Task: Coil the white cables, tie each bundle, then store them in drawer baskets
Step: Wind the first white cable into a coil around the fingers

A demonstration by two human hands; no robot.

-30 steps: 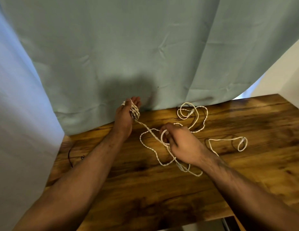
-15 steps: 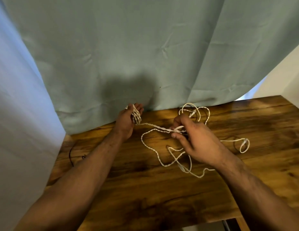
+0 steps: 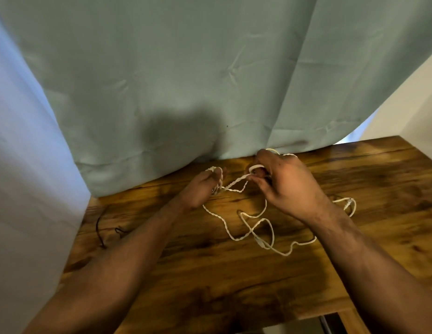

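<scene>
A twisted white cable (image 3: 252, 231) lies in loose loops across the wooden table (image 3: 210, 273). My left hand (image 3: 203, 186) is at the back of the table with several turns of the cable wound around its fingers. A short taut stretch runs from it to my right hand (image 3: 286, 186), which pinches the cable just to the right. One end loop of the cable (image 3: 350, 206) lies on the table beyond my right wrist. No drawer or basket is in view.
A pale green curtain (image 3: 210, 80) hangs along the table's back edge and a light cloth (image 3: 29, 177) covers the left side. A thin black wire (image 3: 100, 227) lies near the table's left edge. A white wall stands at the right.
My right hand has lifted the cable from the table's middle up and back toward my left hand. The loose loops have shifted and shortened on the wood.
</scene>
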